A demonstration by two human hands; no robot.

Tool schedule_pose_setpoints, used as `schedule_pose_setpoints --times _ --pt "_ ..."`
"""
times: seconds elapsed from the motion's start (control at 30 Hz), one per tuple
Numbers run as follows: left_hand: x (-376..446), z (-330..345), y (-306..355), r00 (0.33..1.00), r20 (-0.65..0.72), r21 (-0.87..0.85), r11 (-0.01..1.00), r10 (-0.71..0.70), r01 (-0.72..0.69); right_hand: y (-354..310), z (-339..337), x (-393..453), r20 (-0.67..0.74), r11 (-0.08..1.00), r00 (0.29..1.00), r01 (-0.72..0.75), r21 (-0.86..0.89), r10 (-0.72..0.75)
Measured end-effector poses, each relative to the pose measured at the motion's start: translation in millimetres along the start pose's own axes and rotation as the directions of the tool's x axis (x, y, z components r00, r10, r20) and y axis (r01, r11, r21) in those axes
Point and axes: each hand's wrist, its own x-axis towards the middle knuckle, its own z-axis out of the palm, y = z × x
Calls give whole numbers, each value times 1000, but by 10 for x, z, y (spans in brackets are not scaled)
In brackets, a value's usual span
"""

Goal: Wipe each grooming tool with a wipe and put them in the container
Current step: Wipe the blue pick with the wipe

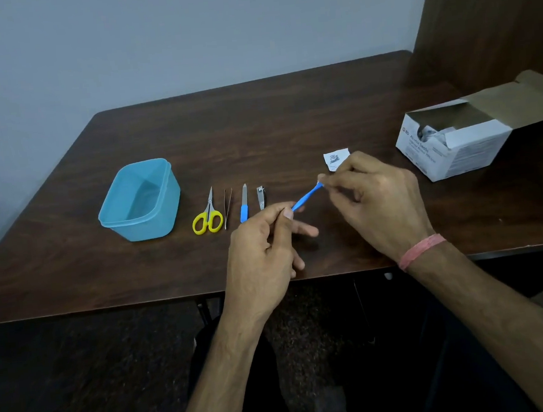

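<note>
Both hands (266,239) (374,196) raised, fingers (287,211) pinching (thumbs forward)

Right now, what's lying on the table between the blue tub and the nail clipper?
In the head view, three tools lie between the blue tub and the nail clipper: yellow-handled scissors, tweezers, then a blue-handled nail file.

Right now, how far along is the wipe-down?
Done: nothing; the blue container holds no tools. In hand: left hand holds a blue tool, right hand pinches its tip. Left: scissors, tweezers, nail file, nail clipper.
</note>
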Motion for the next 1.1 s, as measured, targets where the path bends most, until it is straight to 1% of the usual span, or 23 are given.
schedule_pose_setpoints --times 0.07,0.17,0.23,0.33,0.57,0.73,0.83,1.1 --pt "-2 -5 -3 1000 0 5 1000 -2 2 13 5 6 -16 999 999 -39 1 39" --pt "-4 -13 -7 1000 -3 2 1000 3 -3 -10 6 -10 13 1000 1000 13 12 -14" --pt "-7 -11 -3 1000 -3 2 1000 4 -4 -14 7 -13 6 1000 1000 18 1 -18" --pt "5 -3 0 1000 -1 9 1000 6 -6 11 8 15 -34 999 999 -36 -4 36" --pt "-1 -5 16 1000 0 10 1000 2 -2 13 15 7 -59 997 995 -79 -11 78" --pt "-7 -13 29 1000 -20 7 1000 -2 3 75 15 23 -86 983 979 -181 24 182" --pt "-8 -12 28 1000 -26 8 1000 5 -5 81 13 18 -86 986 983 -161 46 165" --pt "-4 -5 20 999 -31 -2 1000 10 -10 63 5 4 -70 996 996 -56 67 60"
